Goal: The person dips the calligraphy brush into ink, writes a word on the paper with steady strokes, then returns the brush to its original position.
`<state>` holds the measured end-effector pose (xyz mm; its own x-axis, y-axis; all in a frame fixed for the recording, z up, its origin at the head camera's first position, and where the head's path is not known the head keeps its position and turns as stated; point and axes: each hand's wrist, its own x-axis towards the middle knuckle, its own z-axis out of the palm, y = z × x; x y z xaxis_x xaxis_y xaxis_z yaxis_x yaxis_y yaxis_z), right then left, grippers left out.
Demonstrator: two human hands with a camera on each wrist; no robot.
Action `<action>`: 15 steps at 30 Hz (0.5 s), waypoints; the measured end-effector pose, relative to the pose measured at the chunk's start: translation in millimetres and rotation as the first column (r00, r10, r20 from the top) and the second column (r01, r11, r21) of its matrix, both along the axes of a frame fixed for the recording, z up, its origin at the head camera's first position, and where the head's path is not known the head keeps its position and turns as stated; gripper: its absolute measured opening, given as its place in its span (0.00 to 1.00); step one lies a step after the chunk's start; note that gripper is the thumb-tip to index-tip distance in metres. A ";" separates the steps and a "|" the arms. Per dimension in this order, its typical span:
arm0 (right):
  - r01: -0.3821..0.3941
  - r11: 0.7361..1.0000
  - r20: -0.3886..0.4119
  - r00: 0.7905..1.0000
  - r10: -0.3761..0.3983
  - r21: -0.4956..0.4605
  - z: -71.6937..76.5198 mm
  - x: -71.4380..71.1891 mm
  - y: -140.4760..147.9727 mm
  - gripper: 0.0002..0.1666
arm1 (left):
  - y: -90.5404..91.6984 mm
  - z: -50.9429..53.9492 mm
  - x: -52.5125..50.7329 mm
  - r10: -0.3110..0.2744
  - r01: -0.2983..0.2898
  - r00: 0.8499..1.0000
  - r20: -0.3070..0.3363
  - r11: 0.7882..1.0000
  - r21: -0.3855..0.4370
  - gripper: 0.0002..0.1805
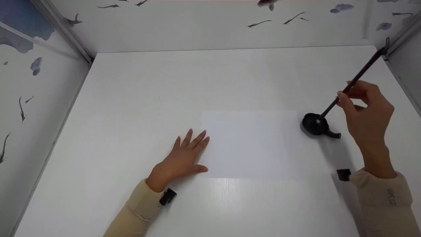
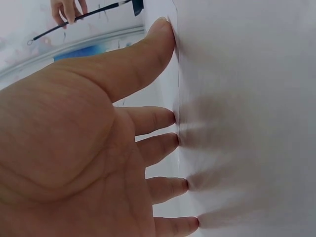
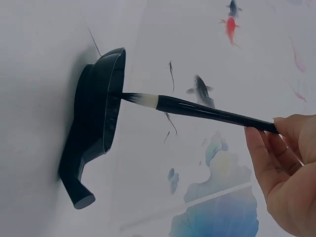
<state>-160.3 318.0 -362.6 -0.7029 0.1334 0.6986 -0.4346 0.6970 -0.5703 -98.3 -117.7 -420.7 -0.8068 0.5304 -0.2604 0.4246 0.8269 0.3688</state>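
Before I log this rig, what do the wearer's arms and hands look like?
Both the left hand and right hand are bare, with no gloves or rings visible. The left sleeve and right sleeve are beige; the right one carries small dark lettering. A small black block sits by each cuff. No cables show.

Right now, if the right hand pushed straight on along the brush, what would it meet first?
The right hand would likely drive the brush into the black dish first: the bristles point into its opening. Whether they touch the inside is unclear.
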 end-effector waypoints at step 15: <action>-0.070 0.997 -0.054 0.996 0.069 -0.012 -0.5 2.3 -6.4 0.16 | 0.2 -0.7 1.6 0.013 -0.013 1.000 0.008 1.000 0.010 0.49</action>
<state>-158.0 311.6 -363.2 -0.6728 0.0956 0.7337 -0.5116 0.6562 -0.5547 -96.7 -117.6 -421.3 -0.8114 0.5226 -0.2619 0.4109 0.8286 0.3803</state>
